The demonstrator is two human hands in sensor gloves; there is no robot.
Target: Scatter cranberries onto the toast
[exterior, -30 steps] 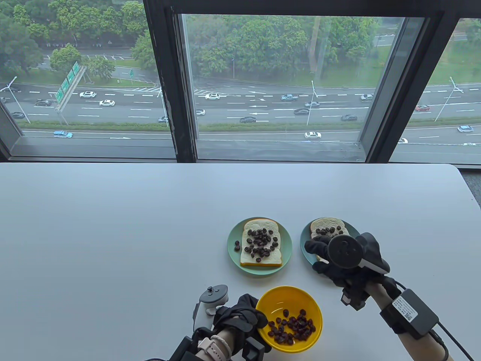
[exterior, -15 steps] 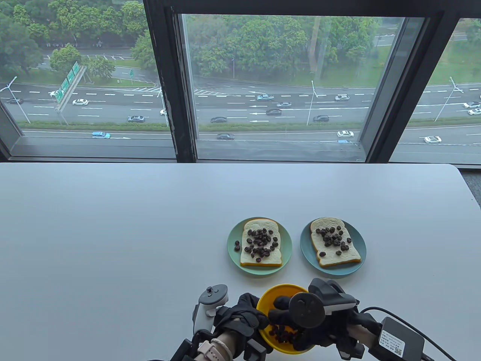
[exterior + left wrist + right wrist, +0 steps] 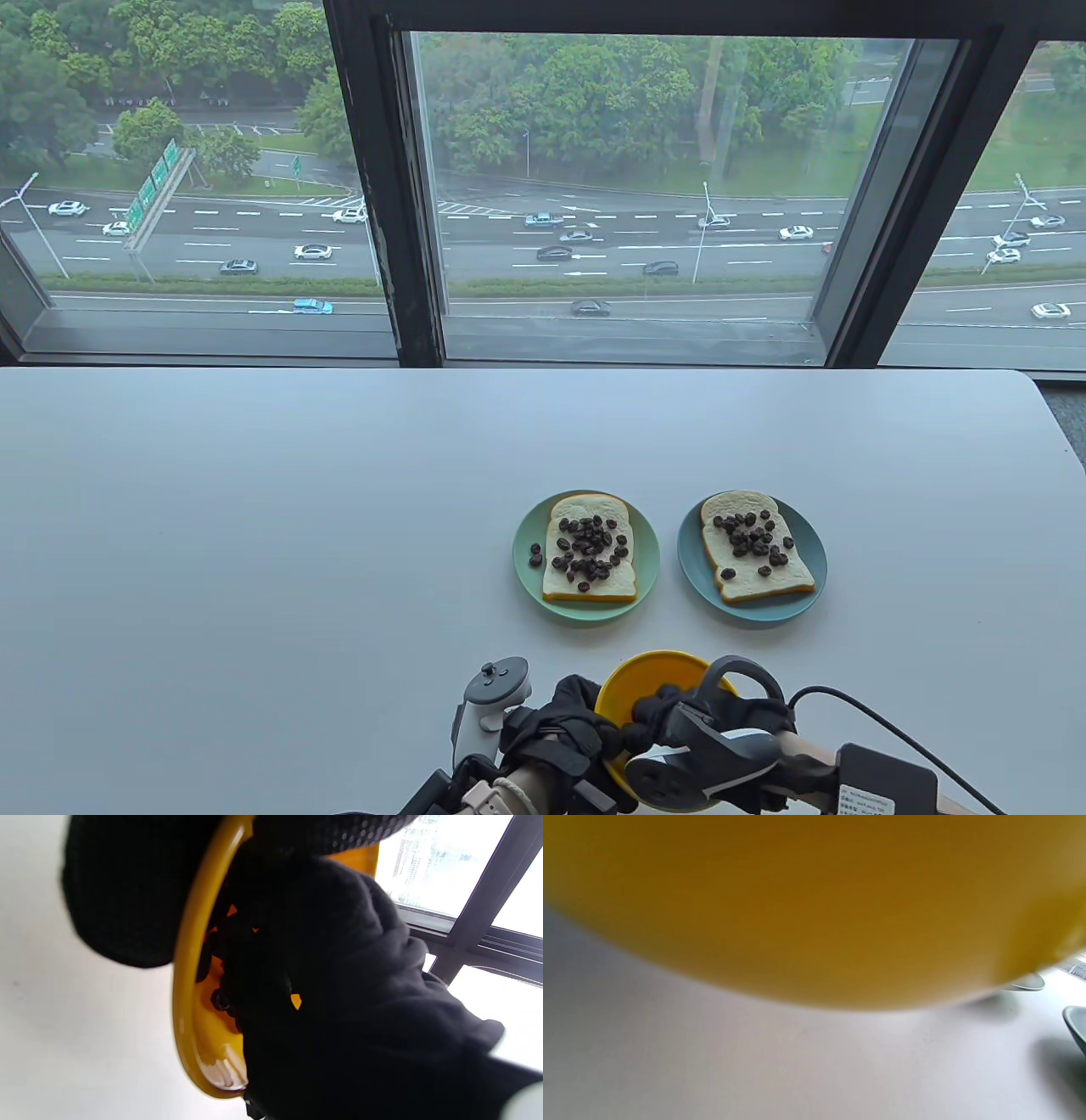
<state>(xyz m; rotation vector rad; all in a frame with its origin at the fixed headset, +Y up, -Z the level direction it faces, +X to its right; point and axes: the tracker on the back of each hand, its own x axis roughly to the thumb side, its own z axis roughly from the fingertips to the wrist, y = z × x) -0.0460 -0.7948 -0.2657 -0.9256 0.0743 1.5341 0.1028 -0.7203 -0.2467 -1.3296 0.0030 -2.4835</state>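
Observation:
A yellow bowl of dark dried cranberries stands at the table's near edge and looks tipped toward me. My left hand grips its left rim; in the left wrist view its fingers wrap the outside of the rim. My right hand reaches into the bowl, fingers curled down onto the cranberries. Two toast slices topped with cranberries lie beyond: one on a green plate, one on a blue plate.
The white table stretches left and back to the window sill. The right wrist view is filled by the bowl's outer wall, with the two plate edges at its right. A cable trails from my right wrist.
My right hand left the right toast, came back to the bowl and now sits deeper in it. The bowl has shifted slightly right and tipped. The left hand keeps its grip.

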